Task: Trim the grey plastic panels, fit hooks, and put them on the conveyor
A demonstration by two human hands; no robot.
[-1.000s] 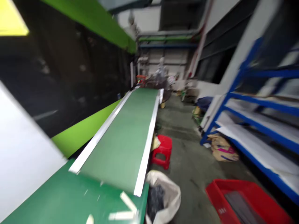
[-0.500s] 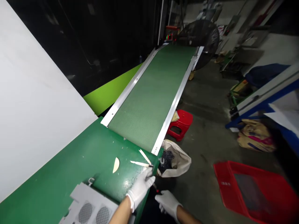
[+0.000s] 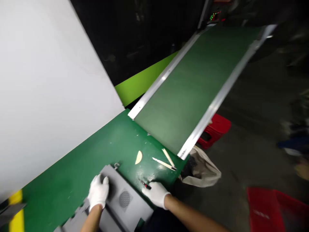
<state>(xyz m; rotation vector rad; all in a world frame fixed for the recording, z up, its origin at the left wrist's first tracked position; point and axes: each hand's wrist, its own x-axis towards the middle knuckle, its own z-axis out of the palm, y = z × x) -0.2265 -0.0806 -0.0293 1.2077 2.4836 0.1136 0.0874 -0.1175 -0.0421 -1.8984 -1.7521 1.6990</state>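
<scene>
My left hand (image 3: 98, 190), in a white glove, lies over the far left part of a grey plastic panel (image 3: 132, 206) with a round perforated grille. Its fingers seem to hold the panel, though their tips are partly hidden. My right hand (image 3: 156, 194), also gloved, is closed around a small pair of nippers (image 3: 145, 185) with red and black on the handles. The jaws point left, above the green table (image 3: 96, 154) and just beyond the panel's edge. Past them lie a slim pale knife (image 3: 164, 164), a pale strip (image 3: 168, 157) and a cream half-round piece (image 3: 138, 157).
A green conveyor belt (image 3: 193, 87) with metal rails rises from the table's far end. Beside it on the floor are a red stool (image 3: 218, 127), a pale open sack (image 3: 210, 175) and a red bin (image 3: 263, 209). A white board (image 3: 55, 80) borders the left.
My view has swung left. My left hand has moved from near the knife onto the panel. My right hand has come up over the table edge with the nippers.
</scene>
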